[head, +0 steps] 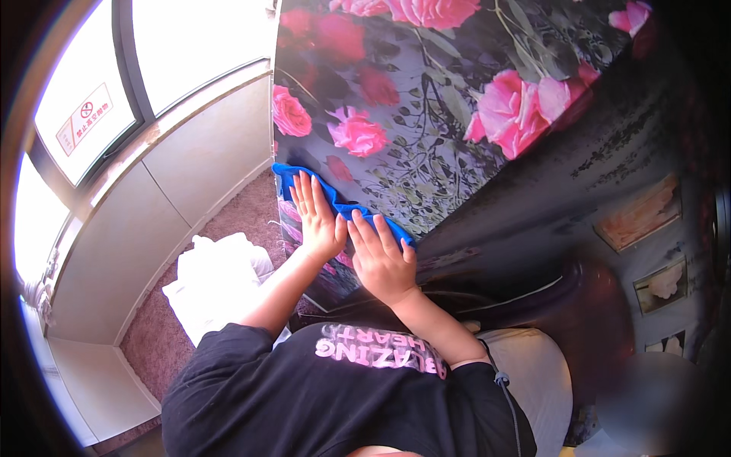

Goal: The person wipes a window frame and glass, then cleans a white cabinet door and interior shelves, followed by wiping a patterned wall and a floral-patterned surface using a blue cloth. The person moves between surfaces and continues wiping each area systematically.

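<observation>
A blue cloth [342, 208] lies folded in a slanting strip against a glossy panel [411, 114] printed with pink roses. My left hand [317, 220] holds the cloth's left half against the panel, palm flat and fingers pointing up. Lower and to the right, my right hand [385, 260] presses the other half, its fingers slightly spread. Blue fabric shows above and between the fingertips of both hands; the part beneath them is hidden. The cloth's left end reaches the panel's left edge.
White fabric [220, 283] is heaped on the purple-brown carpet [165, 325] to the left. Beyond it are a low pale wall [188, 148] and bright windows [200, 45], one with a sticker. A dark brown rounded surface [599, 303] and a pale cushion-like thing [528, 371] stand at right.
</observation>
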Demonstrator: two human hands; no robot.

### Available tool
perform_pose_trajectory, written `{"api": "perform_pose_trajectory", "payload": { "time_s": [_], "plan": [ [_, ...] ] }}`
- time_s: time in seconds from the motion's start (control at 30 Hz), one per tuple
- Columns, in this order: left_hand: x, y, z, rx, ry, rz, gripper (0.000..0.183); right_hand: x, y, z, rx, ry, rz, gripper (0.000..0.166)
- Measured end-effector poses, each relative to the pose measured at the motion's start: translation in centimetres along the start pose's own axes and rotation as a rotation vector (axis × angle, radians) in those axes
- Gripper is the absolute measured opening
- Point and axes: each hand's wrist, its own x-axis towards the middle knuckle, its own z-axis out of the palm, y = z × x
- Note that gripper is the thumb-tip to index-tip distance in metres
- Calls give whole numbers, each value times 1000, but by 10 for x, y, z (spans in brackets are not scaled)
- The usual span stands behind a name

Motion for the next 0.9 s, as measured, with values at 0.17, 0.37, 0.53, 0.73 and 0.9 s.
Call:
{"api": "perform_pose_trajectory", "payload": {
  "time_s": [0.17, 0.37, 0.53, 0.73, 0.9],
  "plan": [
    [88, 31, -18, 27, 21, 93, 82, 53, 37, -34, 46, 11, 135, 46],
    [156, 38, -36, 64, 163, 157, 79, 112, 47, -56, 100, 70, 154, 47],
    [66, -11, -11, 53, 134, -28, 81, 66, 1, -17, 137, -103, -18, 51],
    [-83, -32, 21, -28, -82, -303, 86, -22, -42, 28, 204, -293, -155, 53],
    [-32, -21, 20, -8, 4, -194, 86, 10, -24, 6, 420, -390, -48, 64]
  ]
}}
